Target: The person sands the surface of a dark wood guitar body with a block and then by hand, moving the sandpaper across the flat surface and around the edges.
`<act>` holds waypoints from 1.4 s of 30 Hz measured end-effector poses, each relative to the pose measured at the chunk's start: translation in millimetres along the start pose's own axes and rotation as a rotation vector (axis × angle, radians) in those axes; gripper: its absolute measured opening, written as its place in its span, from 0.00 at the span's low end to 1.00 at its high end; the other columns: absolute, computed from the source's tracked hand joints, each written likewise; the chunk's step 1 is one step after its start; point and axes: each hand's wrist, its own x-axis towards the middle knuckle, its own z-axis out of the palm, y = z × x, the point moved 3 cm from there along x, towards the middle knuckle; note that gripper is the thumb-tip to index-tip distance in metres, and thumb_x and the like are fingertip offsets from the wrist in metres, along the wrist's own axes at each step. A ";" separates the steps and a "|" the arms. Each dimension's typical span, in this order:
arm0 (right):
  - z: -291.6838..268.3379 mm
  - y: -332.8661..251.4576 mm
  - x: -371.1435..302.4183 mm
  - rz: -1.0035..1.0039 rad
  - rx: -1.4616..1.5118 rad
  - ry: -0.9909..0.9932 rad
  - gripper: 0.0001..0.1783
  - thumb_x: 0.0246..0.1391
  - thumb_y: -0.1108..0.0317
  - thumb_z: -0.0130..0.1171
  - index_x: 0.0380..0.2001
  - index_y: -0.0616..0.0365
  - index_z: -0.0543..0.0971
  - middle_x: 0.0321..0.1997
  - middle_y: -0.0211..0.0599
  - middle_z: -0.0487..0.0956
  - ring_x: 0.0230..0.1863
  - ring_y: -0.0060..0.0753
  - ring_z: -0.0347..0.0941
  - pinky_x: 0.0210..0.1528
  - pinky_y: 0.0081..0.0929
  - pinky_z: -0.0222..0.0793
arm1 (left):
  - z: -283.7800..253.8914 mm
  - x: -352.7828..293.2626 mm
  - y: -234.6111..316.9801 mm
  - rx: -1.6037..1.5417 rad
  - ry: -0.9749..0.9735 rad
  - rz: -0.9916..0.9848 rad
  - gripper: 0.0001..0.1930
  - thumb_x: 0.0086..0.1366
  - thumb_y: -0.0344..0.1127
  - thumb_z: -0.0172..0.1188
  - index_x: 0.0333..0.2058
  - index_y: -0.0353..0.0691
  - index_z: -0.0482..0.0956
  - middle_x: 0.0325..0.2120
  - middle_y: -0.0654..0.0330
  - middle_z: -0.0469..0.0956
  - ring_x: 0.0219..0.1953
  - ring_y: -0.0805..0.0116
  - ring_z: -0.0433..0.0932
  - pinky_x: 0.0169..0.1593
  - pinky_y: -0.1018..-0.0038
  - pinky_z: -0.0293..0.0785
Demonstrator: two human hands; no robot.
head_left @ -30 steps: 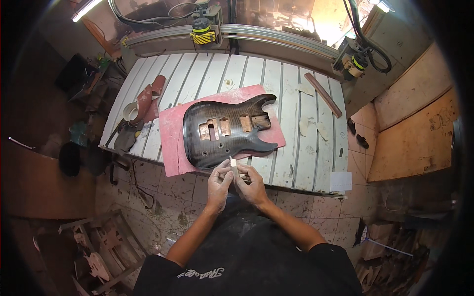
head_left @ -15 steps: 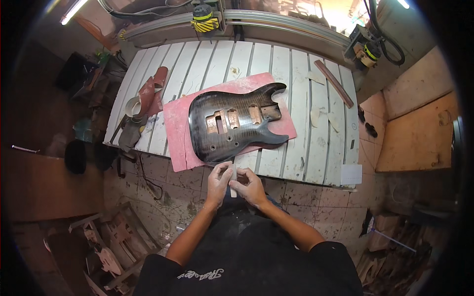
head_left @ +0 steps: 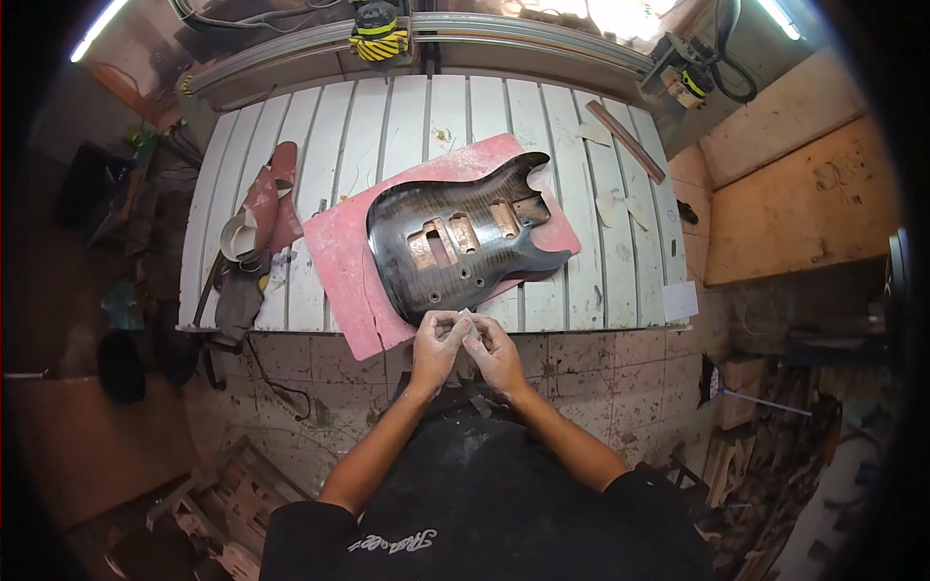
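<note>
On the left side of a white slatted table [head_left: 405, 116], a curled reddish sheet [head_left: 260, 208] is laid beside a grey cloth [head_left: 237, 310] near the front edge. Next, a pink sheet [head_left: 339, 257] is laid askew on the slats, with one corner pushed out past the front edge. On it a dark guitar body [head_left: 489, 250] is laid flat, its cut-out cavities turned upward and its horns pointed to the right. In front of the body's near edge, the left hand [head_left: 436, 349] is held nearly closed, its fingers curled and its thumb pressed to a small pale piece [head_left: 467, 318]. It is gripped also by the bent fingers of the right hand [head_left: 497, 356]; most of it is hidden, and whether the body is touched cannot be told. Farther right, pale scraps [head_left: 608, 205] are scattered, a brown strip [head_left: 625, 142] is laid slantwise, and a white paper [head_left: 680, 301] is placed at the near corner.
</note>
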 end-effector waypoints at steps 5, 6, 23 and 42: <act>10.5 6.3 -3.5 -0.012 -0.013 0.075 0.23 0.70 0.69 0.66 0.64 0.64 0.78 0.56 0.39 0.85 0.58 0.26 0.78 0.63 0.30 0.74 | -17.8 17.7 -4.1 -0.004 -0.171 -0.041 0.17 0.74 0.38 0.70 0.53 0.33 0.80 0.45 0.57 0.86 0.48 0.72 0.84 0.54 0.71 0.82; 10.7 7.2 -4.0 0.001 0.033 0.099 0.22 0.69 0.69 0.67 0.63 0.64 0.79 0.55 0.39 0.85 0.57 0.25 0.78 0.63 0.30 0.74 | -19.8 23.7 -2.8 0.086 -0.251 -0.010 0.19 0.73 0.41 0.71 0.53 0.33 0.81 0.44 0.55 0.87 0.47 0.70 0.86 0.53 0.71 0.82; -38.1 -3.2 71.6 -0.365 -1.141 0.458 0.19 0.58 0.67 0.71 0.54 0.41 0.89 0.70 0.43 0.78 0.67 0.52 0.72 0.67 0.52 0.61 | -19.4 268.3 54.3 1.376 0.122 0.585 0.43 0.69 0.71 0.59 0.65 0.36 0.77 0.68 0.43 0.74 0.72 0.40 0.68 0.75 0.45 0.58; -17.5 -10.4 58.7 -0.256 -1.087 0.386 0.17 0.61 0.70 0.66 0.51 0.40 0.91 0.71 0.39 0.79 0.67 0.52 0.70 0.69 0.50 0.59 | -8.5 271.1 62.4 1.442 0.127 0.460 0.41 0.69 0.70 0.59 0.62 0.38 0.81 0.61 0.44 0.80 0.67 0.43 0.73 0.74 0.46 0.60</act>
